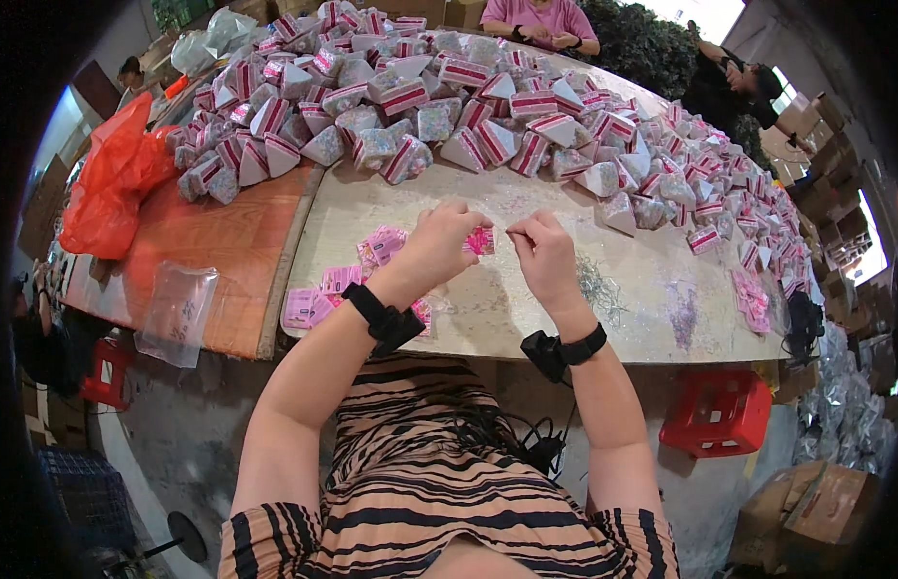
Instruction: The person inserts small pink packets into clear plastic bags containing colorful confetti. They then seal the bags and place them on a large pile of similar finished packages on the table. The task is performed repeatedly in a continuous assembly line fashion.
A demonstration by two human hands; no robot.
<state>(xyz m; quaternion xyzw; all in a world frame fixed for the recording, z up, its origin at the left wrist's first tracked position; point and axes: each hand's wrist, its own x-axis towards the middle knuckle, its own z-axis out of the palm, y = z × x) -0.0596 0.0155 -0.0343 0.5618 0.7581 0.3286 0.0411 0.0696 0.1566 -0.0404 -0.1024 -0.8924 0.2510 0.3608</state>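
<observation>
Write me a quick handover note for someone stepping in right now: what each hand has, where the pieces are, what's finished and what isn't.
Left hand: pinching a small pink card above the table.
Right hand: fingertips meet the same card at its right edge, perhaps with something thin that is too small to tell.
Loose pink cards lie under the left wrist; thin metal wires lie right of the right hand.
Done: a big heap of pyramid-shaped packets with red-striped toppers across the far side.
Left: the loose cards are unused.

left hand [439, 243] pinching pink packet [480, 241], right hand [544, 253] beside
</observation>
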